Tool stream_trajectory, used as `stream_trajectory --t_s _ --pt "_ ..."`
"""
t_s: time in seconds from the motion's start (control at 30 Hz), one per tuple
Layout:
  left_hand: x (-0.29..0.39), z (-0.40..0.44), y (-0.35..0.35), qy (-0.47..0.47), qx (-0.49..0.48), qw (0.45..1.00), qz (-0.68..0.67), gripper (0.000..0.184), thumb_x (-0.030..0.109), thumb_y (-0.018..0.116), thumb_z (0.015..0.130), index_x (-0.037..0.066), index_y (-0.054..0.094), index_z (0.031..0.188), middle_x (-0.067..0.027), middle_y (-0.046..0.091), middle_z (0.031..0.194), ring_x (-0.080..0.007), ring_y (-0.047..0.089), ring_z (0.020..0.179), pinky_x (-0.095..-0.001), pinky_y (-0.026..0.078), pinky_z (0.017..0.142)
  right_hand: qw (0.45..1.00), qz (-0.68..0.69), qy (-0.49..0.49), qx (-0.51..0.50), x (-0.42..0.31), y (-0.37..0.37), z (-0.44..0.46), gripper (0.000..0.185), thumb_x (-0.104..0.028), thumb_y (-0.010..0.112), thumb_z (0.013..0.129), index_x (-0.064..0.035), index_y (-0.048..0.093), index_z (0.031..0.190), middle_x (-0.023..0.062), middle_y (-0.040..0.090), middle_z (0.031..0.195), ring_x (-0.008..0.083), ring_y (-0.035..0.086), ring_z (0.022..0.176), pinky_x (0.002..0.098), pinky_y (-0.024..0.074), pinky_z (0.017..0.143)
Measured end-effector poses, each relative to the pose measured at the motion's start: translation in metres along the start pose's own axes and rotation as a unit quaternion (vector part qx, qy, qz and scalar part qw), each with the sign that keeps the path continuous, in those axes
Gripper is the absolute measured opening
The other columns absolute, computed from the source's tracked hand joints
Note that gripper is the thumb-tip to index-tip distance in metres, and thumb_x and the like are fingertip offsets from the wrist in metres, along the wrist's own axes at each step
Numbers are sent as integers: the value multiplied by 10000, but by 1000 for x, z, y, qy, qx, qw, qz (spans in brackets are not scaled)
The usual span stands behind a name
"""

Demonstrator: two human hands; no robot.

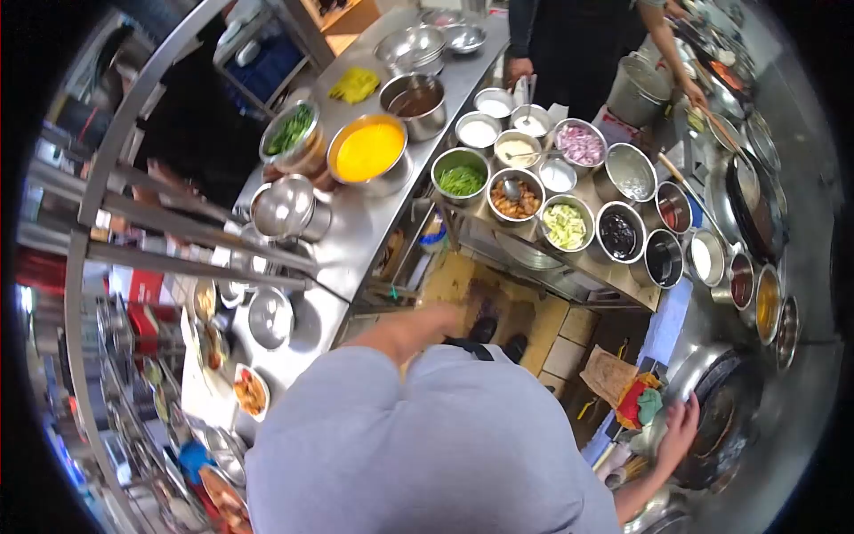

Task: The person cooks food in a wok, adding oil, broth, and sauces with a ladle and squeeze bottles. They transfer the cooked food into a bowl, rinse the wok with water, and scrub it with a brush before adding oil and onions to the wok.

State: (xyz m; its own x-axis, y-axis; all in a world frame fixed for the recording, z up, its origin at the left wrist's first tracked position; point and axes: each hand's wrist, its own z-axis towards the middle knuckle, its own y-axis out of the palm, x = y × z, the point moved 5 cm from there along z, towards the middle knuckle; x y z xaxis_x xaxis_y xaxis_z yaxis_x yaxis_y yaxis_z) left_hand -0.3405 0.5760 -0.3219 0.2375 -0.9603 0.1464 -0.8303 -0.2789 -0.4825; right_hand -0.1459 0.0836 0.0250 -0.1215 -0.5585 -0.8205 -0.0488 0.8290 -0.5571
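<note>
Wok point(731, 418), broad and dark, sits on the steel cooking surface point(787, 418) at the person's right side. Far to the left of the wok are plated food point(251, 392), a steel bowl point(269, 318), green leaves point(289, 133) and a yellow-orange liquid point(366, 149), all at a steel counter point(356, 236). Nearer, left of the wok and slightly forward, the left hand point(445, 320) is just ahead of the grey shirt point(427, 427) — blurred, so I cannot tell whether it grasps anything. Forward and left of the wok stand chopped greens point(461, 181), brown pieces point(511, 207) with a spoon, and pale green pieces point(565, 225); a co-worker point(569, 44) stands beyond these, before a dark sauce point(618, 231) comes in line. Just left of the wok lies a red, yellow and green cloth bundle point(639, 400). The right hand point(680, 432) is at the wok's near left edge, fingers spread with no firm clasp visible; contact is likely, not certain. The wok looks heavy and stiff, probably slick with oil and perhaps hot — best held at the rim through folded cloth.
</note>
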Motion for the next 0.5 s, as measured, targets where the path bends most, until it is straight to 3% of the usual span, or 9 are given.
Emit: stream_trajectory --t_s 0.1,0.2,0.23,0.27,0.3,0.37,0.4,0.47,0.5 --pt "-36 -83 -26 -75 177 944 -269 354 343 585 754 99 647 1002 -115 648 981 -276 616 920 -392 493 751 968 -37 -80 -233 -54 93 22 374 -95 497 896 -35 469 1264 44 541 914 116 521 820 252 439 749" --pt "-63 -169 -51 -107 321 783 -522 312 327 586 795 81 646 977 -134 657 925 -195 627 884 -321 483 756 892 -122 -166 -403 -76 180 25 399 -65 523 859 -55 475 1255 48 567 841 126 545 777 261 457 719" --pt "-71 -217 -70 -144 461 772 -413 275 300 564 833 67 642 955 -126 656 880 -173 618 827 -309 472 740 865 -174 -205 -423 -79 207 26 401 -87 553 833 -44 496 1228 82 595 813 145 568 738 272 465 693" --pt "-84 -259 -73 -150 531 682 -481 289 305 540 849 39 633 911 -145 645 868 -258 625 812 -355 467 728 834 -200 -259 -445 -84 232 24 410 -114 573 817 -37 505 1213 132 616 841 207 598 729 306 476 691" --pt "-96 -311 -75 -208 633 625 -407 254 270 546 860 32 624 898 -117 645 804 -206 608 739 -331 456 683 811 -198 -236 -498 -87 259 22 416 -142 584 806 -34 507 1200 172 617 878 287 610 814 361 474 739" --pt "-107 -417 -90 -333 728 371 -472 177 198 574 870 28 576 821 -15 552 672 -104 490 627 -261 412 606 739 -200 -312 -563 -87 316 17 395 -160 569 836 -23 497 1199 174 622 938 270 620 821 366 483 732" --pt "-133 -464 -77 -331 821 328 -329 203 215 595 868 19 539 878 -28 563 753 -104 497 671 -263 413 602 718 -172 -292 -608 -90 343 16 384 -173 559 851 -30 495 1202 151 625 932 250 619 797 353 487 714" --pt "-172 -523 -67 -200 900 148 -358 417 226 690 796 22 446 1067 -61 514 921 -147 516 804 -286 432 714 658 -95 -190 -723 -82 407 2 368 -202 541 880 -50 492 1211 98 618 910 197 610 761 316 489 673" --pt "-190 -552 -73 -231 898 184 -326 448 245 695 786 14 453 1083 -77 514 964 -164 520 832 -299 430 749 619 -54 -100 -777 -74 440 -3 362 -217 533 893 -63 491 1217 69 610 895 164 602 747 293 487 651"
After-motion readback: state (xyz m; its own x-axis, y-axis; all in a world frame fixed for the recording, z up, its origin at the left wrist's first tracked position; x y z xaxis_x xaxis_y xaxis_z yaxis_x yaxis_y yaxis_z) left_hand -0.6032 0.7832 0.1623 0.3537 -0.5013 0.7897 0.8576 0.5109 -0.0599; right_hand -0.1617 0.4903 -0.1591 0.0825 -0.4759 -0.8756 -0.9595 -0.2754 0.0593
